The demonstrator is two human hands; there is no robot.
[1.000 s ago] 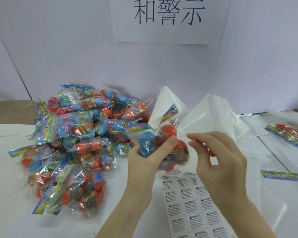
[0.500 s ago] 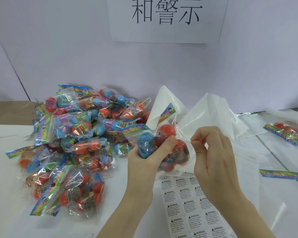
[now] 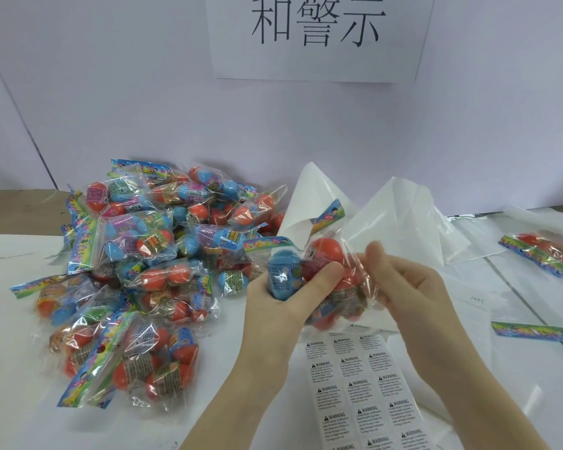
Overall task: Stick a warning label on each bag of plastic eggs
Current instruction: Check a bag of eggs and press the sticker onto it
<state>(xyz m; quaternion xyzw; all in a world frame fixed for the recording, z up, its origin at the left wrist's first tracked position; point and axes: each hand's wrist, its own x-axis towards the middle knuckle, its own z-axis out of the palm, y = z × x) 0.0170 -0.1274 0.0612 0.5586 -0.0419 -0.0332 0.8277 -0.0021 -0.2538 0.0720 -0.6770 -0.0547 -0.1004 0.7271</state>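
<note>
The label sheet point(image 3: 368, 394) is running off the near edge, its small print unreadable, while the right hand point(image 3: 410, 293) fingertips are blurring against the held bag point(image 3: 335, 287).

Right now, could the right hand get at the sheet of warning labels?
Probably yes. The right hand is at the held bag, and the label sheet lies directly below it on the table, uncovered.
</note>
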